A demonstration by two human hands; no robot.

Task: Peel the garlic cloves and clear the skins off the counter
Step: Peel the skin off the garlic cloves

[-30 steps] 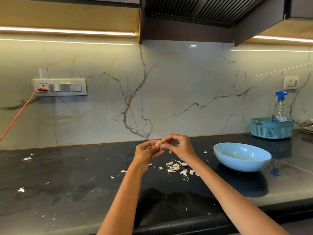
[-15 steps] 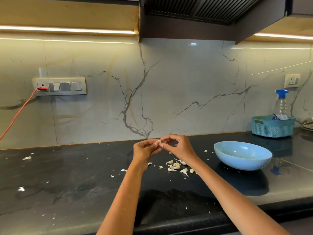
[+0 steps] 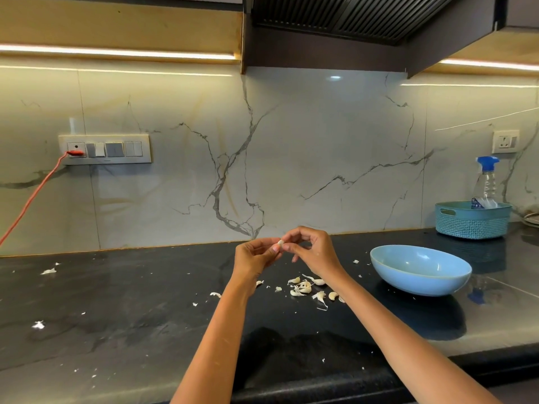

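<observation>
Above the tabletop: left hand (image 3: pixel 256 258) and right hand (image 3: pixel 313 252) meet in mid-air, fingers of both curled and pinching one clove (image 3: pixel 280 243) between them.
Step in hand: peeling, judging by the grip; how much skin is left on this clove cannot be told.
Next move: likely calls for stripping the last skin and setting the clove aside, perhaps in the bowl (image 3: pixel 420 282).
Pile: more cloves and skins (image 3: pixel 304 288) lie on the tabletop (image 3: pixel 131 301) below the hands, left of the bowl.
Scraps: skin flecks (image 3: pixel 48 271) lie scattered well to the left, so the clearing is not yet done.
Around: basket (image 3: pixel 472 225) with spray bottle (image 3: pixel 485 182) far right; red cord (image 3: pixel 32 196) plugged in at left.
Obstacles: none near the hands.
</observation>
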